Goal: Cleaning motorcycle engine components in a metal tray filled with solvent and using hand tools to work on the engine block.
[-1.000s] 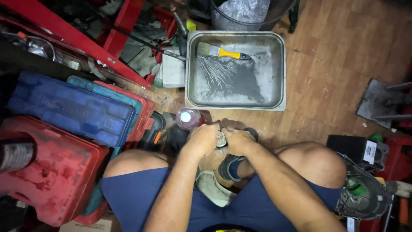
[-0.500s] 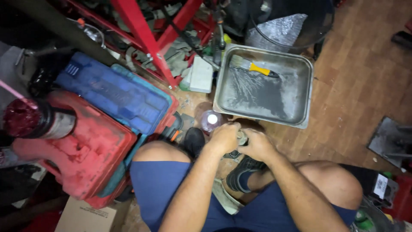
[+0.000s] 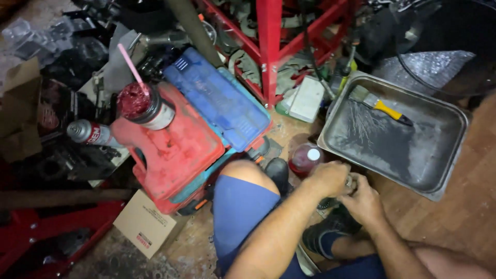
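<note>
head view has swung left since a second ago: the tray sat top centre then, now it sits at the right edge and the cases fill the middle. hands themselves barely moved relative to the body, so the work is unchanged, only the gaze shifted.

left hand (image 3: 329, 178) and right hand (image 3: 365, 200) are still pressed together low between the knees, both curled round a small metal part (image 3: 350, 182). only a sliver of it shows between the fingers, so i can't tell what it is or how firm the grip is; both hands closed narrow around it. it's held just above the shoe (image 3: 330, 235), just beside the near corner of the steel tray (image 3: 450, 170).

tray holds a yellow-handled brush (image 3: 380, 105) lying in grey residue. small jar of red fluid (image 3: 306, 158) stands on the floor, just beside the left hand.

surface: worn wooden floor, dusty, person seated low on it. left side is clutter: blue case (image 3: 219, 106) stacked over a red case (image 3: 173, 150), an open tin of red grease (image 3: 143, 105) with a pink stick in it, a spray can (image 3: 93, 133), a cardboard box (image 3: 146, 223). red steel frame (image 3: 269, 46) stands behind with rags and parts underneath. dim workshop, lighting uneven.
</note>
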